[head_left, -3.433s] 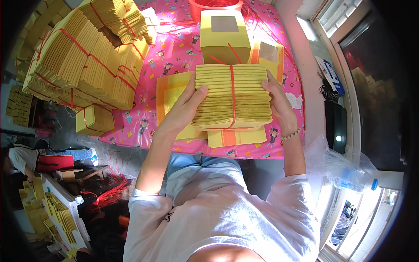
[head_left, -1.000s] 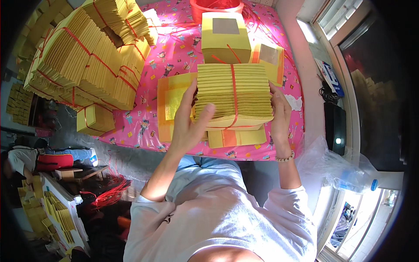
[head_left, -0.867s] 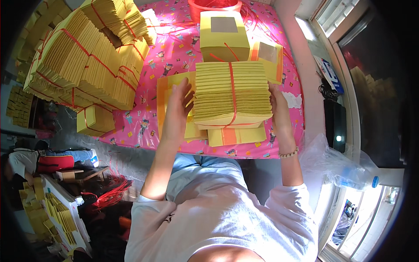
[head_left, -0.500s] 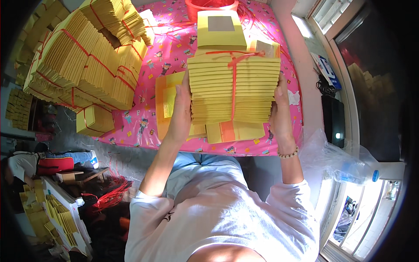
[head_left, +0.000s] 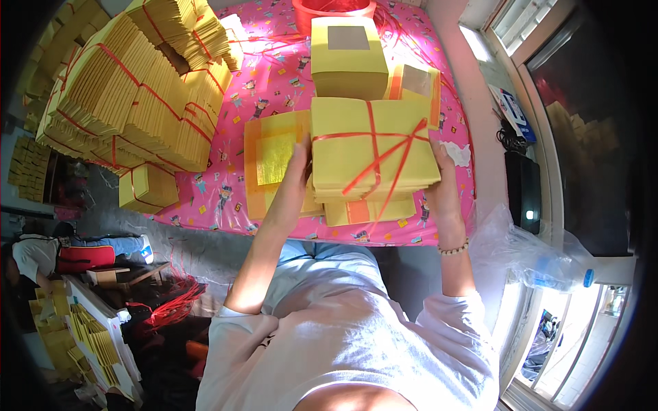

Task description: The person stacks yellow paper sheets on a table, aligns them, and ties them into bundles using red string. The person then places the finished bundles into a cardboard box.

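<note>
Left hand point(head_left: 296, 171) and right hand point(head_left: 442, 181) clasped on opposite sides of a yellow paper bundle point(head_left: 370, 152) tied with red ribbon, held between them, loose yellow sheets point(head_left: 274, 161) just beyond the left hand, pink desk point(head_left: 226, 192) beneath, tied stacks point(head_left: 130, 103) farther left

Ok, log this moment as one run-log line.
left hand: grips left edge of yellow paper bundle tied with red ribbon | right hand: grips its right edge | bundle: over pink patterned tablecloth
</note>
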A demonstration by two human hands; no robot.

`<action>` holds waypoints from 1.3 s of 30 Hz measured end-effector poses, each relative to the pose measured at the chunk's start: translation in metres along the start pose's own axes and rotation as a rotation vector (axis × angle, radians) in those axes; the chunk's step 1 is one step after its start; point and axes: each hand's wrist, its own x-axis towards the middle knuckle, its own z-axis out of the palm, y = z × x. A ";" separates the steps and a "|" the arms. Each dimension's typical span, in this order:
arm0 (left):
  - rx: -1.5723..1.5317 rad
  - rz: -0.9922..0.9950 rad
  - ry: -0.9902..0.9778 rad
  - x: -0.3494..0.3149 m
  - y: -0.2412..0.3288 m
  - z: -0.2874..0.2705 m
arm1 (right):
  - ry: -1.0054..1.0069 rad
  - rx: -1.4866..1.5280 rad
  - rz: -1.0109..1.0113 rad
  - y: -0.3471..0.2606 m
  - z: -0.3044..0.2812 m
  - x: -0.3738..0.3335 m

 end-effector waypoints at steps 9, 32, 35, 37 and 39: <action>0.275 0.216 -0.130 -0.009 0.025 0.015 | -0.122 -0.129 -0.140 -0.023 0.011 -0.017; 0.037 0.384 0.078 0.016 -0.016 -0.010 | -0.049 -0.262 -0.221 -0.001 -0.006 0.029; -0.069 0.149 0.024 0.029 0.003 -0.007 | -0.119 -0.192 -0.059 -0.003 0.001 0.047; -0.061 0.049 -0.028 0.036 0.009 -0.004 | -0.153 -0.138 0.018 -0.001 0.004 0.053; 0.127 -0.066 0.053 0.039 0.011 -0.002 | -0.154 -0.094 0.061 0.001 0.005 0.054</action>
